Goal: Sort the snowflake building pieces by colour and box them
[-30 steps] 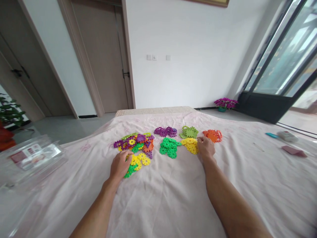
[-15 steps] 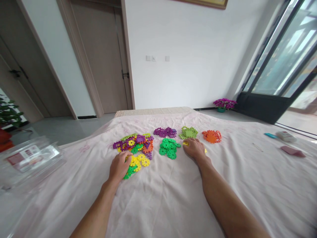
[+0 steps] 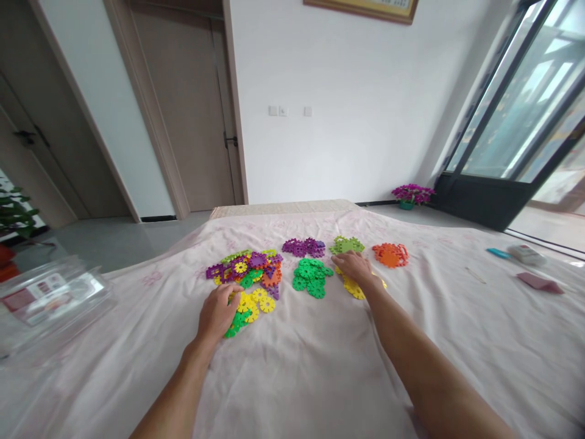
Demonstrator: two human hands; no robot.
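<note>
My left hand (image 3: 220,310) rests at the left edge of a small heap of yellow notched plastic discs (image 3: 259,300), its fingers loosely curved and apart. Green discs (image 3: 238,323) poke out beside that hand. My right hand (image 3: 355,266) lies over a pile of yellow discs (image 3: 353,288), fingers stretched out, nothing visibly gripped. Just behind its fingertips is a light green pile of toothed pieces (image 3: 346,245). A green disc pile (image 3: 311,277) sits between my hands. Beyond my left hand is a mixed heap of purple, orange, yellow and green pieces (image 3: 256,262).
Purple pieces (image 3: 304,247) and orange pieces (image 3: 390,255) form separate piles toward the back. A clear plastic box (image 3: 55,299) stands at far left. At far right lie a blue item (image 3: 498,252), a whitish block (image 3: 525,254) and a pink cloth-like piece (image 3: 540,282). A pale cloth (image 3: 292,378) covers the table.
My right hand has shifted slightly left and up; its fingers have straightened, and the yellow pile beneath it now shows more. My left hand has stayed by its yellow discs. The view has tilted slightly upward.
</note>
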